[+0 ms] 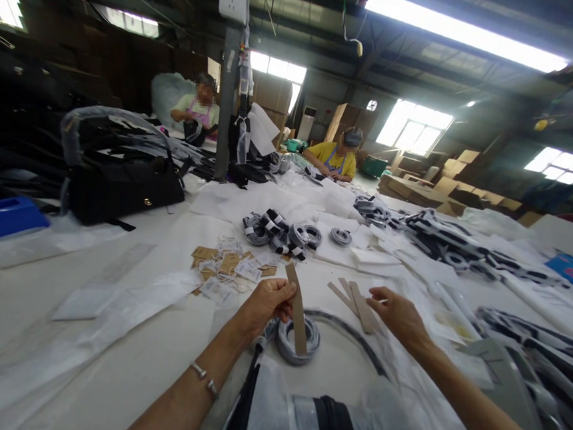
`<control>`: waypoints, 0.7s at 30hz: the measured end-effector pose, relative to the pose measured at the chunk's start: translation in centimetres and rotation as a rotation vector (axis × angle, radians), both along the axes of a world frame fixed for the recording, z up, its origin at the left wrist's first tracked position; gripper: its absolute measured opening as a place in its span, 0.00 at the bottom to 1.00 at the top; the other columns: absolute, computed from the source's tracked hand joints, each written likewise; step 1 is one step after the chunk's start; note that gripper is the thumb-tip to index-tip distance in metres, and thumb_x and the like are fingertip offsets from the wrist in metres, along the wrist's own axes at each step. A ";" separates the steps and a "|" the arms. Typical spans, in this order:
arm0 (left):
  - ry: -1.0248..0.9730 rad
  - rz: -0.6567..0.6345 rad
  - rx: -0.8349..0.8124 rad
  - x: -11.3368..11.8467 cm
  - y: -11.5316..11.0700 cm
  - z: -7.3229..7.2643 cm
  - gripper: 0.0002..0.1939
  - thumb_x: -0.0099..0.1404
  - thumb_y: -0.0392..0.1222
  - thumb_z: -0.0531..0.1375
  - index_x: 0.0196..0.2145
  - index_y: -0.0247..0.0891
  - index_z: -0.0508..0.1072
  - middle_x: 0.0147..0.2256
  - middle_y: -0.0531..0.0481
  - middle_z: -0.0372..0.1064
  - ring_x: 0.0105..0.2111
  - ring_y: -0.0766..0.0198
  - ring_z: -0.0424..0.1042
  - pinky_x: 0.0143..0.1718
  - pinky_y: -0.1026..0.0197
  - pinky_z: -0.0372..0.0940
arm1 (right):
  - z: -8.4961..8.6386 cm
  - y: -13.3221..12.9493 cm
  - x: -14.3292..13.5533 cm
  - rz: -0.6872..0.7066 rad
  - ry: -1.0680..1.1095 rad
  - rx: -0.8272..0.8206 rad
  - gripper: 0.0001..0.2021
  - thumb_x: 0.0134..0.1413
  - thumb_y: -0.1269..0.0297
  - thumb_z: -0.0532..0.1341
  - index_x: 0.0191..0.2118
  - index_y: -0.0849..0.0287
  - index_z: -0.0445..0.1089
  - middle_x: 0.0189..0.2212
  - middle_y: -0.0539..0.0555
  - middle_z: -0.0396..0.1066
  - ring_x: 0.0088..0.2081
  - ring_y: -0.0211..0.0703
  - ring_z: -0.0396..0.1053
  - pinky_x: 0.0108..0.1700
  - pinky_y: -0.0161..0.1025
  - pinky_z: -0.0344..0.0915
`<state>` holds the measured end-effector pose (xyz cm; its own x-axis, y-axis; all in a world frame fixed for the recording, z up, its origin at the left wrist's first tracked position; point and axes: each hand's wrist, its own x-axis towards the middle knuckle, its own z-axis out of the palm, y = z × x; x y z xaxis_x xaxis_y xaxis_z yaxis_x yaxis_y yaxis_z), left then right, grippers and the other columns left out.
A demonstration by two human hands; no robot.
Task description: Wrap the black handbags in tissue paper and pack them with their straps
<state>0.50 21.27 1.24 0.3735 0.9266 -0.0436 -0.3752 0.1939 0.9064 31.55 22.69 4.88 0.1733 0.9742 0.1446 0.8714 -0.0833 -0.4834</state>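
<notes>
The person's left hand (266,301) is closed on a flat, stiff cardboard strip (297,309), thumb and fingers pinching its upper end so that the strip slants down across a coiled grey strap (298,336) lying on the tabletop (115,387) just under the hand. The strap is a woven band wound into a tight round roll; a dark cord or strap arcs away from it toward the right. The right hand (397,313) rests with its fingers curled loosely, the tips touching the nearest of several loose cardboard strips (354,296) that lie fanned on the white sheet between the two hands. Whether it grips one cannot be told. The hands are apart, the held strip nearer the left.

A black bag in clear film (309,418) lies at the near edge, below the coil. Toward the middle of the tabletop sits a heap of brown paper tags (227,263) with white strings, and beyond it a cluster of banded strap rolls (280,231). A black handbag (123,190) stands toward the left edge, beside a blue plastic tray (0,217). Two other people sit working at the far edge.
</notes>
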 end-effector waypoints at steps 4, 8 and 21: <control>0.009 -0.018 -0.029 0.3 -0.2 0.0 0.26 0.50 0.62 0.69 0.27 0.35 0.68 0.20 0.54 0.66 0.17 0.72 0.62 0.17 0.69 0.56 | 1.5 -2.1 -6.7 0.355 0.251 0.137 0.18 0.52 0.54 0.62 0.47 0.54 0.73 0.38 0.55 0.77 0.35 0.44 0.74 0.39 0.41 0.70; 0.058 0.040 0.049 0.6 -0.5 0.5 0.22 0.52 0.57 0.69 0.28 0.36 0.68 0.22 0.56 0.65 0.20 0.72 0.61 0.20 0.69 0.55 | 2.5 -3.1 -12.6 0.351 0.633 -0.259 0.18 0.52 0.47 0.63 0.35 0.58 0.72 0.25 0.51 0.73 0.24 0.38 0.70 0.22 0.33 0.64; 0.370 0.070 0.389 -0.4 -0.3 1.2 0.21 0.67 0.59 0.52 0.29 0.38 0.68 0.27 0.52 0.67 0.29 0.65 0.66 0.33 0.63 0.61 | 2.2 -4.3 -14.0 0.426 1.025 -0.667 0.16 0.42 0.56 0.70 0.35 0.61 0.70 0.17 0.41 0.61 0.14 0.26 0.52 0.15 0.28 0.46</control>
